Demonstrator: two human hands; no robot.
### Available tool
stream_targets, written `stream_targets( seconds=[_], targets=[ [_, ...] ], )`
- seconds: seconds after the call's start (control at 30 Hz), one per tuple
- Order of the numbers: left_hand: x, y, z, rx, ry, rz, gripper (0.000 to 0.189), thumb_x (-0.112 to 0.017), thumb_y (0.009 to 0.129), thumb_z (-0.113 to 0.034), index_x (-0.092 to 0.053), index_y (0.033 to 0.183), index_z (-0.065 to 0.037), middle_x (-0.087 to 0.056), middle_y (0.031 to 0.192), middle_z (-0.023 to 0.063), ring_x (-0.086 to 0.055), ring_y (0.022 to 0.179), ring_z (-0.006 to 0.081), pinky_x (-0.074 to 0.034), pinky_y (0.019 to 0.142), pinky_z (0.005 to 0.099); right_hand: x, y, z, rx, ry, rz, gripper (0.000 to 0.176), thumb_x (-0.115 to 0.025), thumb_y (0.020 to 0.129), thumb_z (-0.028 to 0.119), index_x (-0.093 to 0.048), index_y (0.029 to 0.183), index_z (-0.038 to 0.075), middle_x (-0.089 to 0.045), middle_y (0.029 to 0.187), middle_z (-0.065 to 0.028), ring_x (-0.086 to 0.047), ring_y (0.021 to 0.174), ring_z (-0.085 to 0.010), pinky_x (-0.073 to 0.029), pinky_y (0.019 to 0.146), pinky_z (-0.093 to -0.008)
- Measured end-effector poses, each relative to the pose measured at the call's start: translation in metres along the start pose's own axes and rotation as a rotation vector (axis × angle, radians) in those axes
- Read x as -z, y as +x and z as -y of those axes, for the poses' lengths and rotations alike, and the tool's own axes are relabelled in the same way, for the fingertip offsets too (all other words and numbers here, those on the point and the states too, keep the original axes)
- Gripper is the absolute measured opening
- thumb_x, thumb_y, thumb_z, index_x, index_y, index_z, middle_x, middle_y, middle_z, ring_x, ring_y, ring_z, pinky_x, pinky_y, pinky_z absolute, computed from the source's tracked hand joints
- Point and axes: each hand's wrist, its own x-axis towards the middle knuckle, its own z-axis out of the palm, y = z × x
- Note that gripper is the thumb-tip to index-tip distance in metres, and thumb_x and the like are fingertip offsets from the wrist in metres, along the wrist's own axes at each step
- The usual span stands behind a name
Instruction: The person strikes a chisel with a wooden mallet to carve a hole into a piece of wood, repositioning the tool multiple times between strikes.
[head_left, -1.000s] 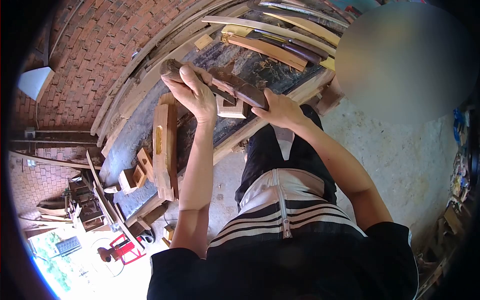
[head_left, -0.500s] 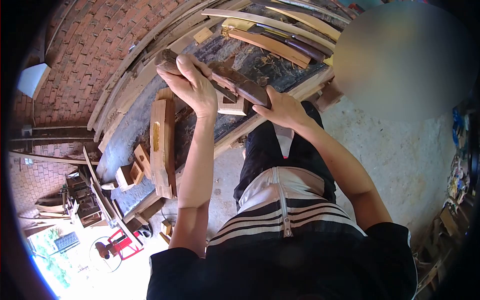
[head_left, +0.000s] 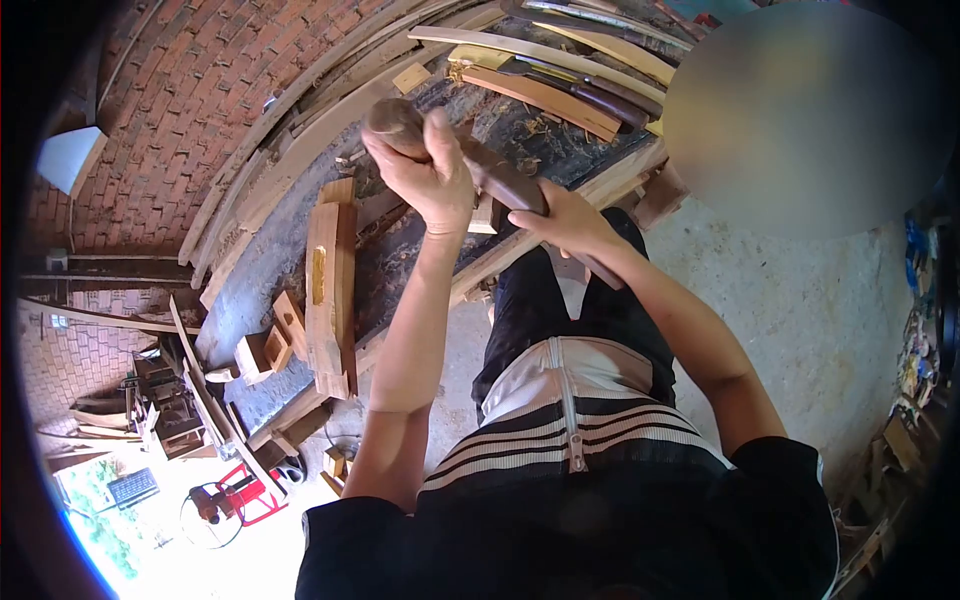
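Observation:
My left hand point(head_left: 430, 185) is closed around a thick, rounded brown wooden handle point(head_left: 393, 118), raised above the workbench point(head_left: 262, 225). My right hand point(head_left: 570, 220) grips the near end of a dark brown wooden piece point(head_left: 518, 188), which slants up toward my left hand. Below my right wrist a narrow brown bar point(head_left: 604, 273) sticks out over my lap. How the bar joins the handle or the dark piece is hidden by my hands. Under the dark piece, a pale wooden block point(head_left: 485, 215) sits at the bench edge, partly covered.
A mortised timber point(head_left: 333, 290) lies on the bench left of my forearm. Small wooden boxes point(head_left: 258, 358) stand farther left. Long-handled tools point(head_left: 600, 98) and wood strips point(head_left: 545, 50) lie across the back. A red-framed fan point(head_left: 225, 505) stands at lower left.
My left hand has moved right with the handle. The narrow bar now shows beyond my right hand, farther down and right. My right hand has hardly moved.

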Motion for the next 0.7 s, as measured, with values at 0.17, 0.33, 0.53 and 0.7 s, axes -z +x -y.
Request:
stream_targets(
  seconds=[0.17, 0.33, 0.53, 0.7],
  targets=[
    [-0.013, -0.017, -0.032, 0.023, 0.062, 0.062, 0.028, -0.079, 0.087, -0.016, -0.054, 0.081, -0.005, -0.057, 0.072, -0.0023, -0.049, 0.063, 0.0067, -0.043, 0.059, 0.0237, 0.034, -0.020, 0.040, 0.028, 0.407, -0.032, 0.052, -0.073, 0.087, 0.045, -0.057, 0.110, 0.001, -0.051, 0.063, 0.0008, -0.051, 0.044, -0.0102, -0.043, 0.040, -0.0259],
    [-0.019, -0.033, -0.032, 0.054, 0.013, 0.127, 0.025, -0.083, 0.079, -0.010, -0.061, 0.089, -0.002, -0.066, 0.077, 0.0052, -0.058, 0.068, 0.0089, -0.050, 0.067, 0.0253, 0.106, -0.077, 0.122, 0.532, 0.314, -0.223, 0.050, -0.071, 0.090, 0.039, -0.060, 0.116, -0.002, -0.064, 0.078, -0.0058, -0.059, 0.052, -0.0139, -0.048, 0.045, -0.0301],
    [-0.007, -0.026, -0.020, -0.024, -0.053, 0.131, 0.026, -0.076, 0.077, -0.002, -0.059, 0.096, 0.000, -0.061, 0.081, 0.0036, -0.054, 0.076, 0.0084, -0.049, 0.074, 0.0247, 0.091, -0.083, 0.109, 0.907, -0.437, -0.531, 0.050, -0.075, 0.084, 0.040, -0.060, 0.108, -0.001, -0.067, 0.089, -0.0204, -0.069, 0.079, -0.0356, -0.053, 0.067, -0.0419],
    [-0.009, -0.031, -0.019, 0.038, -0.086, 0.139, 0.025, -0.075, 0.079, -0.002, -0.058, 0.097, 0.001, -0.061, 0.081, 0.0028, -0.054, 0.077, 0.0093, -0.048, 0.075, 0.0246, 0.104, -0.098, 0.135, 0.798, -0.287, -0.439, 0.046, -0.078, 0.085, 0.032, -0.058, 0.110, -0.001, -0.062, 0.083, -0.0172, -0.061, 0.071, -0.0322, -0.050, 0.068, -0.0369]
  ],
)
